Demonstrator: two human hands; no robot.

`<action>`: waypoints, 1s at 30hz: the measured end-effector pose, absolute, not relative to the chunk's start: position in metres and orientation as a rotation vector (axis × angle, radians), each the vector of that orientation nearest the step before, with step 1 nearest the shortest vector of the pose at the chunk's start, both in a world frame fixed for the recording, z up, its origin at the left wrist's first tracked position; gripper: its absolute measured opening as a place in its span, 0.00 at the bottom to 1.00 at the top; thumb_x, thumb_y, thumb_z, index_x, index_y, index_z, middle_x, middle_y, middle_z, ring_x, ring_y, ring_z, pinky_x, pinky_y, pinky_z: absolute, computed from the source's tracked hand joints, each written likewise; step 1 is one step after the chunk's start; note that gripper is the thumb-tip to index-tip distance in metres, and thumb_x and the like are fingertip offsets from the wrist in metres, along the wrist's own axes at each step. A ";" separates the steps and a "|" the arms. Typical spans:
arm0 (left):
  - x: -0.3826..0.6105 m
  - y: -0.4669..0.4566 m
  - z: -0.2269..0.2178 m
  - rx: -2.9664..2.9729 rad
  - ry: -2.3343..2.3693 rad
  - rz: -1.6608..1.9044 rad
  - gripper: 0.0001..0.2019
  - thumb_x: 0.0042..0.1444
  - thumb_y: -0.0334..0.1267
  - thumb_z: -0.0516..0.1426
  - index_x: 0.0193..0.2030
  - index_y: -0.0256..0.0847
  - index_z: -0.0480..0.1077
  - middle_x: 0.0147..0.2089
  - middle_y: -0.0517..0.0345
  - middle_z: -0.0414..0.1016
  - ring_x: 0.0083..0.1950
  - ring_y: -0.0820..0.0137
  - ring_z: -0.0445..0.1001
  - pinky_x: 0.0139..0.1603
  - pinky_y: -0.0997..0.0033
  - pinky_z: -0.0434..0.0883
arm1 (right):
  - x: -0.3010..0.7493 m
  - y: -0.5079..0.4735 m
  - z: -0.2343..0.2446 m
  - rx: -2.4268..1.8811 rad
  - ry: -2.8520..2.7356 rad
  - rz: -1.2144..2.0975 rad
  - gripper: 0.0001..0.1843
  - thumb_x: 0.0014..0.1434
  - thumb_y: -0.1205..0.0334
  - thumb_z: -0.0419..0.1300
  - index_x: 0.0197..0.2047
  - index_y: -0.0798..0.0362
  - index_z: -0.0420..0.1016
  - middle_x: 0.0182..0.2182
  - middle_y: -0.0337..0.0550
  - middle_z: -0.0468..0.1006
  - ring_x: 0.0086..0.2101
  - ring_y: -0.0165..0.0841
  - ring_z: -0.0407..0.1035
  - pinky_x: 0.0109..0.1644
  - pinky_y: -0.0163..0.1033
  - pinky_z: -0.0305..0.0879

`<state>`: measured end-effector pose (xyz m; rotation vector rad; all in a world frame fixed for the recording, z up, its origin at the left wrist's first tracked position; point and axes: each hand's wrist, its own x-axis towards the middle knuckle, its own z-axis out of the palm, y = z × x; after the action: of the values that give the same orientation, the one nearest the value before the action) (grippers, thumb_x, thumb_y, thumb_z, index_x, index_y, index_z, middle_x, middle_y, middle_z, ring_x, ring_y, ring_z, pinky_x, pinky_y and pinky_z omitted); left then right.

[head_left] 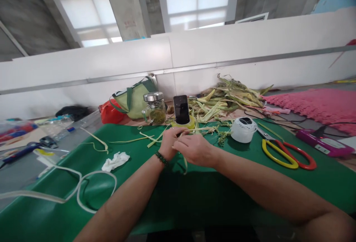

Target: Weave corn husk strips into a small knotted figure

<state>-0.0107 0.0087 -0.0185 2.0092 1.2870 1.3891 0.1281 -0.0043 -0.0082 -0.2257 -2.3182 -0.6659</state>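
Both my hands meet over the middle of the green table mat (133, 197). My left hand (168, 142), with a dark bead bracelet at the wrist, is closed around thin pale leaf strips (194, 129). My right hand (194, 148) lies just beside it, fingers pinched on the same strips; one strip end hangs down below the hands. A black phone (181, 109) stands upright in a yellow holder right behind my hands.
Behind are a lidded glass jar (154, 108), a green bag (133, 99) and a heap of dried leaves (228, 97). A white roll (243, 129), red-and-yellow scissors (286, 152) and a purple device (324, 143) lie to the right. Crumpled tissue (115, 160) and a long looped strip (83, 186) lie left.
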 end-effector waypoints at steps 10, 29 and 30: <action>-0.011 0.002 -0.012 1.748 1.132 1.560 0.22 0.43 0.35 0.63 0.48 0.39 0.74 0.32 0.58 0.76 0.32 0.70 0.70 0.36 0.72 0.68 | 0.137 -0.001 -0.006 -0.255 -2.187 -0.676 0.10 0.63 0.69 0.47 0.33 0.55 0.67 0.24 0.43 0.72 0.27 0.32 0.65 0.30 0.36 0.57; -0.006 -0.007 0.000 1.830 1.087 1.244 0.10 0.45 0.33 0.61 0.37 0.38 0.78 0.32 0.54 0.76 0.32 0.69 0.70 0.37 0.71 0.68 | 0.156 0.026 0.016 -0.687 -1.790 0.774 0.23 0.59 0.42 0.51 0.23 0.52 0.60 0.18 0.35 0.69 0.19 0.26 0.63 0.26 0.35 0.61; -0.005 -0.007 0.000 1.784 1.053 1.226 0.09 0.44 0.33 0.62 0.35 0.38 0.78 0.31 0.54 0.77 0.31 0.69 0.71 0.36 0.71 0.68 | 0.155 0.026 0.016 -0.689 -1.793 0.799 0.22 0.58 0.42 0.52 0.23 0.52 0.60 0.18 0.35 0.70 0.18 0.26 0.63 0.25 0.34 0.61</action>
<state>-0.0053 -0.0068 -0.0004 1.7836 1.0535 1.2261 0.1555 0.0262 0.0163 -0.6892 -1.7931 0.7990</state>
